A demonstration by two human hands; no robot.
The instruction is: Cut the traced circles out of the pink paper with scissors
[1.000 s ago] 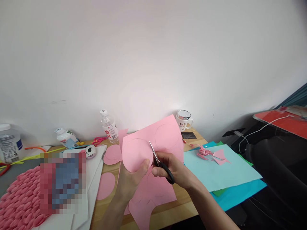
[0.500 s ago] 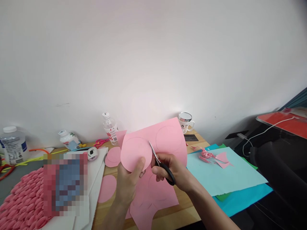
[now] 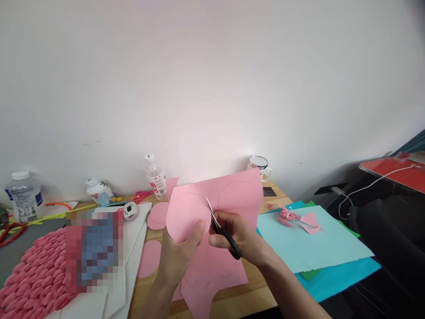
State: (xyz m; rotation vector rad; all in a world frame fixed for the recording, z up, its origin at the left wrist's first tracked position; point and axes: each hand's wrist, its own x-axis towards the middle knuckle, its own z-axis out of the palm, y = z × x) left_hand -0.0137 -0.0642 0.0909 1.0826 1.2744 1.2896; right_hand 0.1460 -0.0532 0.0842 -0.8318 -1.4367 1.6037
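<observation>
- The left hand [image 3: 179, 257] pinches the pink paper sheet [image 3: 215, 208] at its lower left part, thumb pressed on the face of a pencilled circle, the other fingers hidden behind the sheet.
- The sheet is lifted off the wooden table [image 3: 259, 288] and tilted up toward the camera; it stands over the table's middle, its lower end hanging down to the near edge.
- The right hand [image 3: 239, 237] is closed around the black handles of the scissors [image 3: 221, 226], fingers curled through the loops.
- The scissors' blades point up and to the left, into the sheet just right of the left thumb; they look nearly closed, with the tip lying on the rim of the circle.
- So the pinched part of the sheet sits between the two hands, the thumb and the blades close beside each other.
- A second drawn circle shows on the upper right part of the sheet.
- Cut pink paper discs [image 3: 158, 215] lie flat on the table to the left of the sheet, toward the back edge and nearer.
- A light blue sheet [image 3: 312, 248] lies at the table's right edge, with pink scraps [image 3: 292, 217] on it.
- Along the back edge stand a water bottle [image 3: 155, 177] and a mug [image 3: 260, 166].
- A pink knitted mat [image 3: 33, 279] covers the near left corner.
</observation>
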